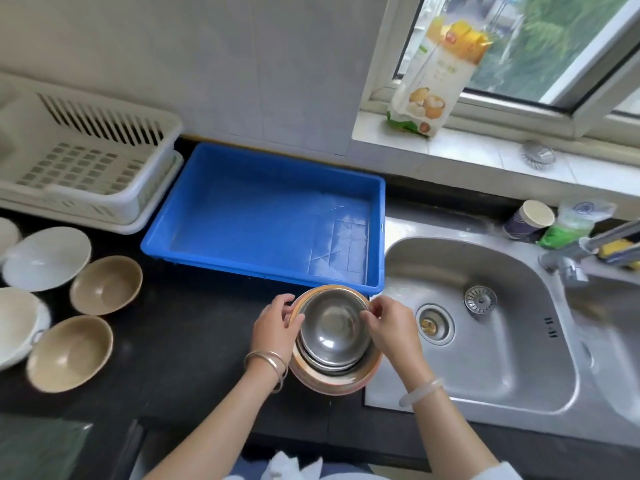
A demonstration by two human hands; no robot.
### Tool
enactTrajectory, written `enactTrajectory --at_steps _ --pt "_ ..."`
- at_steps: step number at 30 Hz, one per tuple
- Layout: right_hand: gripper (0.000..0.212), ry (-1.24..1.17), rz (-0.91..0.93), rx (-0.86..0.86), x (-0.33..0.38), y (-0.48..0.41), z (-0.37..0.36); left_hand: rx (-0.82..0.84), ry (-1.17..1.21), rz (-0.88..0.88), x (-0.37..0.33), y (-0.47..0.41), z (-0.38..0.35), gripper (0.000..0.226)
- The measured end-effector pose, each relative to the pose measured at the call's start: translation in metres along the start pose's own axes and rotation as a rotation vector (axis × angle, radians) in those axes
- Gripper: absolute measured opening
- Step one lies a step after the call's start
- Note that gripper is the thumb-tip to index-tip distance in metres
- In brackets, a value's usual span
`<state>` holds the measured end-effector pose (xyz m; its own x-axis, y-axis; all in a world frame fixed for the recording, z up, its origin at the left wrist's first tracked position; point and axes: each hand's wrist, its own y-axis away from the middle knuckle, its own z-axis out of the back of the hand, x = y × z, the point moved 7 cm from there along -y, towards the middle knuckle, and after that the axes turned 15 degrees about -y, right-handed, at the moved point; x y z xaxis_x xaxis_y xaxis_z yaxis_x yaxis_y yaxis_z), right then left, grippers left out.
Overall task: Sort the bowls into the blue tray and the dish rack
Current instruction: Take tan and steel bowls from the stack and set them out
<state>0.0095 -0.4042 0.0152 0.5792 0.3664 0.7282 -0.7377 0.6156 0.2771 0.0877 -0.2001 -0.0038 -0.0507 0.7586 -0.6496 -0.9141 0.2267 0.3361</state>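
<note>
While L hand (pixel 273 327) grips the bowl stack (pixel 332 382) by its left rim and R hand (pixel 391 327) pinches its top steel bowl (pixel 334 323), the stack sits at the near-right corner of the blue tray (pixel 259 216), w/ tray straight ahead; dish rack (pixel 86 161) is left of tray, nearer L hand.

We see a bright scene, lit by daylight from the window (pixel 540 46) at the upper right. That light lays a pale sheen on the floor of the blue tray (pixel 259 220) and soft glare on the steel sink (pixel 502 358). The dark tabletop (pixel 194 341) reads nearly black, so we find few clear shadows there. Wide-angle bending curves the dish rack (pixel 86 157) and the window frame near the edges. The tap (pixel 588 251) and the right margin are smeared with blur; the centre looks fairly sharp.
</note>
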Motion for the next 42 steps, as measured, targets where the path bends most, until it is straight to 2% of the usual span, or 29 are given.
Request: enactTrajectory --at_steps 4,7,11,18,23,28,34,42 --pt "0.018 -0.116 -0.031 -0.042 -0.006 -0.001 0.02 -0.044 -0.042 -0.068 -0.006 0.002 0.002 0.018" --pt "0.016 -0.191 -0.059 -0.082 -0.009 -0.001 0.034 -0.023 -0.121 -0.066 -0.007 0.002 -0.003 0.027" --pt "0.013 -0.21 -0.061 -0.084 -0.01 0.004 0.037 -0.008 -0.208 -0.06 -0.009 0.0 -0.009 0.036" --pt "0.014 -0.249 -0.066 -0.096 -0.015 0.011 0.039 -0.066 -0.279 -0.075 -0.013 -0.005 -0.009 0.024" --pt "0.022 -0.255 -0.06 -0.126 -0.014 0.01 0.049 -0.067 -0.331 -0.104 -0.015 -0.001 -0.013 0.036" --pt "0.022 -0.242 -0.055 -0.132 -0.015 0.01 0.053 0.001 -0.267 -0.048 -0.007 -0.003 -0.017 0.039" --pt "0.021 -0.254 -0.05 -0.121 -0.014 0.011 0.053 -0.032 -0.316 -0.038 -0.01 -0.005 -0.016 0.019" --pt "0.021 -0.244 -0.077 -0.14 -0.016 0.009 0.065 -0.072 -0.43 -0.107 -0.025 0.0 -0.012 0.016"
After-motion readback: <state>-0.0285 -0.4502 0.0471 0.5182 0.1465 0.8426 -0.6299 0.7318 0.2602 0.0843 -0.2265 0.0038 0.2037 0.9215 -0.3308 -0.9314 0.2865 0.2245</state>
